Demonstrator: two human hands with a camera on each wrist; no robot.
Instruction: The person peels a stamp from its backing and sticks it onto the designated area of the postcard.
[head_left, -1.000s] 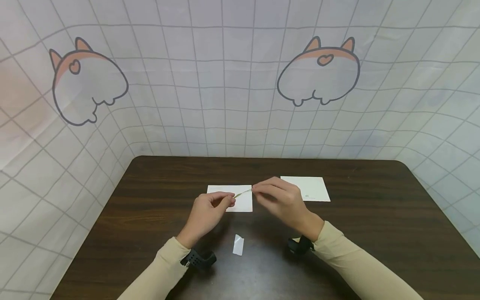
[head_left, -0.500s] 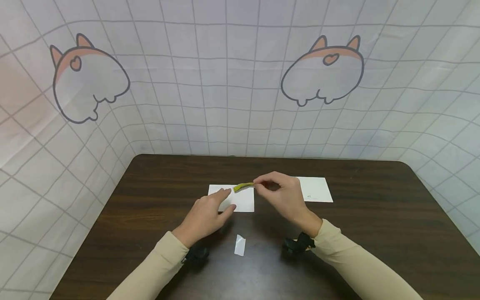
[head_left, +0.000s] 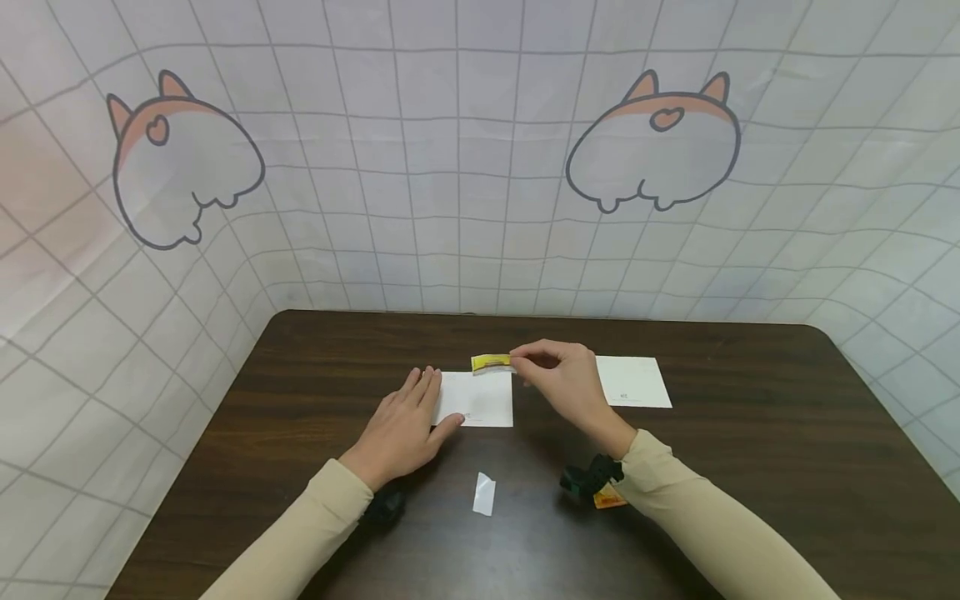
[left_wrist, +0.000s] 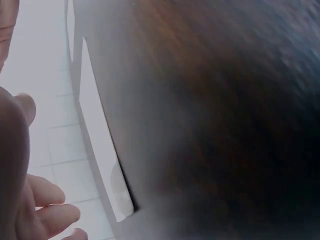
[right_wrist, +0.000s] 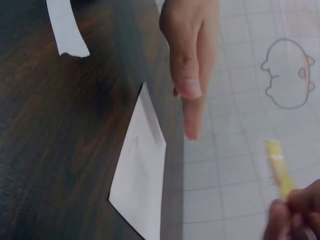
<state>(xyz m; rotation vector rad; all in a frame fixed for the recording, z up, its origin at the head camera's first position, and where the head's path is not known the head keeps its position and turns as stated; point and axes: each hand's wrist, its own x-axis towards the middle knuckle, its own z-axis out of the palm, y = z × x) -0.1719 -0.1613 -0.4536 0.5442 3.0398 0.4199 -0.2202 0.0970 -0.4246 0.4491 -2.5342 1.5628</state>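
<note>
My right hand (head_left: 566, 379) pinches a narrow yellow strip (head_left: 491, 362) by its right end, just above the far edge of a white card (head_left: 483, 400). The strip has a pale lower edge; its kind is unclear. In the right wrist view, the yellow strip (right_wrist: 281, 167) hangs off the table, apart from the card (right_wrist: 140, 170). With fingers straight, my left hand (head_left: 401, 437) reaches over the card's left side. In the right wrist view, that left hand (right_wrist: 192, 65) looks raised beside the card. Whether it touches the card, I cannot tell.
Another white card (head_left: 633, 382) lies to the right, partly behind my right hand. Nearer the front is a small torn white strip (head_left: 483, 494). An orange patch (head_left: 609, 497) shows beside my right wrist. A tiled-pattern sheet (head_left: 480, 208) rises behind the dark table (head_left: 360, 342).
Both hands were at the strip's ends; my left hand has let go, spread its fingers and moved left to the card. My right hand has shifted the strip slightly away, its yellow face now showing.
</note>
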